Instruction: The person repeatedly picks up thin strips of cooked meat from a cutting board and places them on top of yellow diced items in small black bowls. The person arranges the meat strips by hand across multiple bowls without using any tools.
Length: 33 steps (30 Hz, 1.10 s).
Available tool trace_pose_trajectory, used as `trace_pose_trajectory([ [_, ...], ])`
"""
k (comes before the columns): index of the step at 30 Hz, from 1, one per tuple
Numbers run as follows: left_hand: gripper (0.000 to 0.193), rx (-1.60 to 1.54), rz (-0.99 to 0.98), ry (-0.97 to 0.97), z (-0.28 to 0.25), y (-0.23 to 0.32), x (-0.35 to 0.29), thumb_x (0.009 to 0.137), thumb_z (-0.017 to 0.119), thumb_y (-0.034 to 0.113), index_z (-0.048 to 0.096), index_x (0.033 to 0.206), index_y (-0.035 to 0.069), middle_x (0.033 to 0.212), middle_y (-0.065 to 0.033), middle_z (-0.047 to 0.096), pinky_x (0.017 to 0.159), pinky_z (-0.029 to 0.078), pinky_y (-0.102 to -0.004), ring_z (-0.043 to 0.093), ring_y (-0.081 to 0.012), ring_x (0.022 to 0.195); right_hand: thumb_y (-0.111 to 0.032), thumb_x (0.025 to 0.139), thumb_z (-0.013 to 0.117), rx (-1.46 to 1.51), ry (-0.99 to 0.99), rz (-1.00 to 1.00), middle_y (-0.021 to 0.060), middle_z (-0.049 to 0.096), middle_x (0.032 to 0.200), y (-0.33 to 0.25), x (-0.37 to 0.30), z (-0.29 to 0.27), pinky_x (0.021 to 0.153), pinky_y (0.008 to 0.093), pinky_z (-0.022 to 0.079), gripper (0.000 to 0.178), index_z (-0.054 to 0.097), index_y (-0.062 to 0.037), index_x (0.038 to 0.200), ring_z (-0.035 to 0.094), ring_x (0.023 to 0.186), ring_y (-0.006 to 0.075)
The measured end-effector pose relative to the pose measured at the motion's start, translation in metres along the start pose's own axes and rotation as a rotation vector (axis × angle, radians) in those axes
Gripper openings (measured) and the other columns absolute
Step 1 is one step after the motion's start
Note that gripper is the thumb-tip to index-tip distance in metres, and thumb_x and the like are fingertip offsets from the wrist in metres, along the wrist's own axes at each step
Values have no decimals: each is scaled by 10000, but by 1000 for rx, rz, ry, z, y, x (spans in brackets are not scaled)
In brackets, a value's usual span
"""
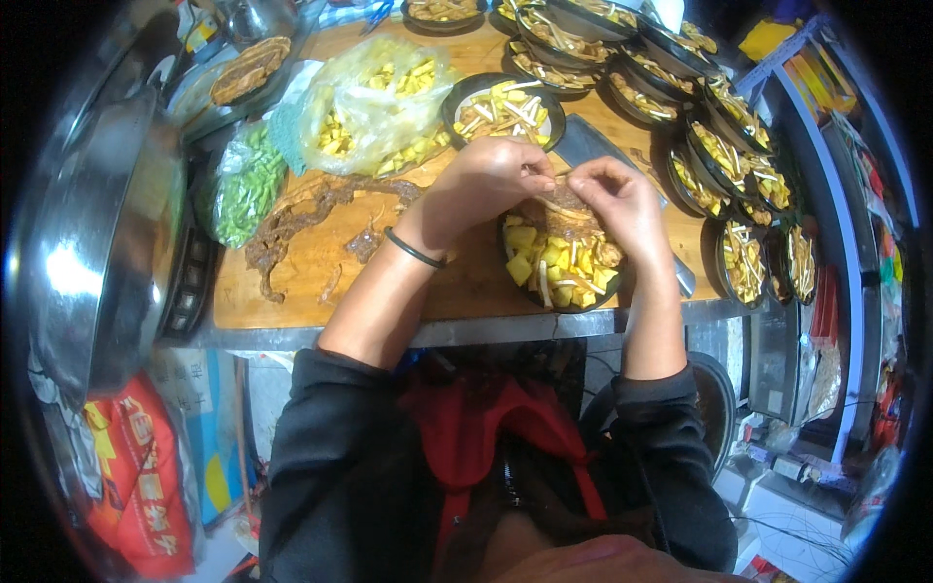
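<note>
Both my hands meet over a black bowl (518,282) filled with yellow chunks and pale strips. My left hand (491,180), with a black band on its wrist, pinches one end of a thin brown strip of meat (564,201). My right hand (622,199) pinches the other end, and the strip hangs just above the bowl's far side. The bowl rests on a wooden board (321,262) at the counter's front edge.
More brown meat strips (292,228) lie on the board to the left. Behind are a clear bag of yellow chunks (374,102), a bag of green pieces (243,189), a cleaver (593,146) and several filled black bowls (724,146) curving right. A large steel wok (97,243) stands left.
</note>
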State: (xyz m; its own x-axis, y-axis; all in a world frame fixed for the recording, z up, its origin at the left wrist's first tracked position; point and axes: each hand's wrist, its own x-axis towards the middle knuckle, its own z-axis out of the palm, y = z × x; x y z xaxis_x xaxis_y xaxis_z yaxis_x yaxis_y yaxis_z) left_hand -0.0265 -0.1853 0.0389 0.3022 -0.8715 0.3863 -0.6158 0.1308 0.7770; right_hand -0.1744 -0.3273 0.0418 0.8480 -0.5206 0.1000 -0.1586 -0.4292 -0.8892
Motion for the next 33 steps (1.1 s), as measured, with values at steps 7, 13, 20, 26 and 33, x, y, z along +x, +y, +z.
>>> trace_pose_trajectory([
  [7, 121, -3, -109, -5, -6, 0, 0, 810, 652, 141, 677, 819, 22, 730, -119, 630, 616, 480, -307, 610, -196, 658, -148, 887, 653, 71, -19, 55, 43, 674, 923, 6, -2, -32, 775, 226, 473, 232, 658, 17, 1051, 597, 836, 92],
  [13, 119, 15, -24, -49, -5, -3, 1, 819, 661, 129, 679, 856, 17, 753, -80, 607, 642, 468, -273, 580, -159, 690, -101, 826, 681, -40, -30, 35, 41, 685, 815, 12, 0, -18, 713, 247, 479, 140, 683, 7, 916, 602, 763, 85],
  [20, 131, 13, 43, 49, 6, -4, 4, 827, 610, 119, 674, 873, 14, 763, -143, 637, 656, 491, -313, 624, -243, 713, -89, 891, 624, 11, -59, -2, 37, 668, 923, 13, 3, -13, 763, 214, 465, 163, 661, 15, 1011, 586, 844, 84],
  [26, 175, -176, -174, 88, -1, -5, 4, 911, 558, 118, 655, 972, -13, 755, -17, 619, 654, 458, -222, 545, -83, 690, -172, 891, 641, 118, -16, 8, 58, 688, 903, 5, 0, -9, 768, 247, 479, 204, 676, -8, 1007, 606, 835, 88],
  [33, 183, 24, -151, -53, -13, -8, 3, 831, 603, 176, 673, 906, 25, 816, -147, 667, 692, 496, -332, 640, -265, 753, -153, 837, 709, -50, -94, 26, 6, 629, 802, -4, 4, -4, 682, 217, 446, 178, 636, -6, 908, 551, 746, 66],
])
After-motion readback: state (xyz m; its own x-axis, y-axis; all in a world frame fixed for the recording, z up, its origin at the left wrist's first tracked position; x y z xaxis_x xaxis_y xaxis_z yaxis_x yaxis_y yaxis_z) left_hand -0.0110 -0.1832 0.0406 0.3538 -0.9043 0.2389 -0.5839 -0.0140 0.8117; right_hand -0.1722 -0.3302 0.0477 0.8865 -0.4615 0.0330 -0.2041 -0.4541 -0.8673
